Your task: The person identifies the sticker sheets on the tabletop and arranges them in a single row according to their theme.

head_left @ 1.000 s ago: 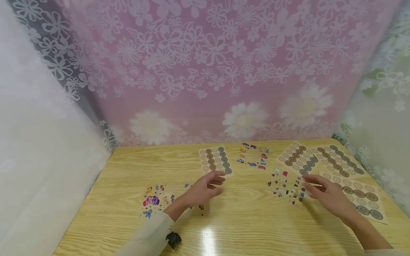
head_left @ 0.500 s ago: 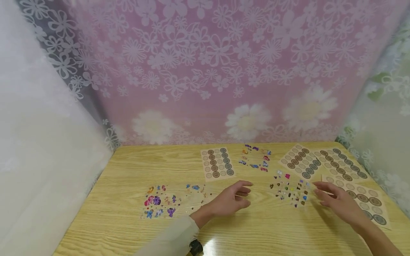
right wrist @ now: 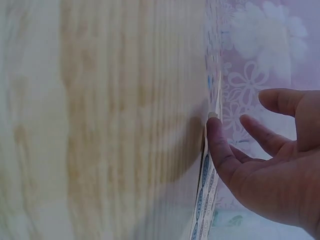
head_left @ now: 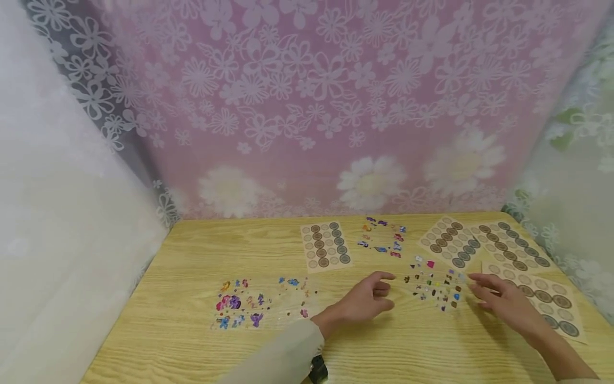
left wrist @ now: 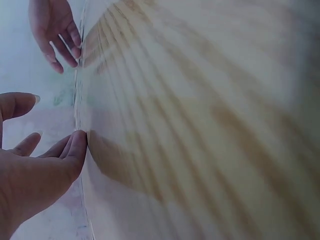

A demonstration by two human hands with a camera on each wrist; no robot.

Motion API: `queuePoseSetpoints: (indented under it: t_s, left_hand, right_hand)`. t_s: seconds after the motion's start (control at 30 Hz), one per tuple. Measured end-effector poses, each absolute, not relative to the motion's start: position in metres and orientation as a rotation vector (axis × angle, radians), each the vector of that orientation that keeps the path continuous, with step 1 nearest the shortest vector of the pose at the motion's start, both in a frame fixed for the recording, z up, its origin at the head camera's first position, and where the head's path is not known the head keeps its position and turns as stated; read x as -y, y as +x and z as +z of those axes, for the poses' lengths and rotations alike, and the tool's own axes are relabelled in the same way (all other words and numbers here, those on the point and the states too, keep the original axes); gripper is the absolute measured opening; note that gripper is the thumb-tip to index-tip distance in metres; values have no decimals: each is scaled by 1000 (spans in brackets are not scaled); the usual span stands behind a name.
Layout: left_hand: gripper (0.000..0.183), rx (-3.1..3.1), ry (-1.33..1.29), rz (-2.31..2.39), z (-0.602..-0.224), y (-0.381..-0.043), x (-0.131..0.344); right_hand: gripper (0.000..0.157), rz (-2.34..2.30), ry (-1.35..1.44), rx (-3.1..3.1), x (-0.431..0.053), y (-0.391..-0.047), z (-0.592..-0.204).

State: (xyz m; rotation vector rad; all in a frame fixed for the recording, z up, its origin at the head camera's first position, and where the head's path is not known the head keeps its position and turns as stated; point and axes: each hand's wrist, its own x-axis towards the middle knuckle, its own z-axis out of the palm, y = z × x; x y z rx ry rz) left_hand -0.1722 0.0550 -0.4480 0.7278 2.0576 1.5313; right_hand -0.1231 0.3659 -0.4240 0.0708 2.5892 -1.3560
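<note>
A clear sheet of small colourful stickers [head_left: 434, 284] lies flat on the wooden table, between my two hands. My left hand [head_left: 366, 298] is to its left, over the table, with fingers loosely bent and nothing held. At the sheet's right edge is my right hand [head_left: 506, 306], fingers loosely bent; whether a fingertip touches the sheet cannot be told. In the left wrist view, the left hand [left wrist: 42, 170] has its thumb and fingers apart. The right wrist view has the right hand [right wrist: 270, 165] with one fingertip close to the table surface.
A larger clear sticker sheet [head_left: 256, 319] lies at the left. A smaller one [head_left: 381, 249] lies at the back middle. Paper sheets of round stickers [head_left: 326, 245] stand out: one left of centre, three more at the right, including a front one [head_left: 558, 301] under the right forearm.
My left hand has moved right, off the large left sticker sheet and towards the small-sticker sheet. The right hand has stayed nearly in place. The head view has shifted slightly.
</note>
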Motion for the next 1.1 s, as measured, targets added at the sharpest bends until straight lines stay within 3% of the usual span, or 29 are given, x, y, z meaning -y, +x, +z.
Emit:
queuePoseSetpoints:
  t_s: [0.53,1.1]
  left_hand:
    - [52,-2058,489,1595,-442,-184,-87]
    - [48,-2160,549,1539,-437,-181,-86]
  right_hand:
    - [62,-1352,72,-2593,-363,-125,-431]
    - [63,-1363,57,-2608,-369,-130,-433]
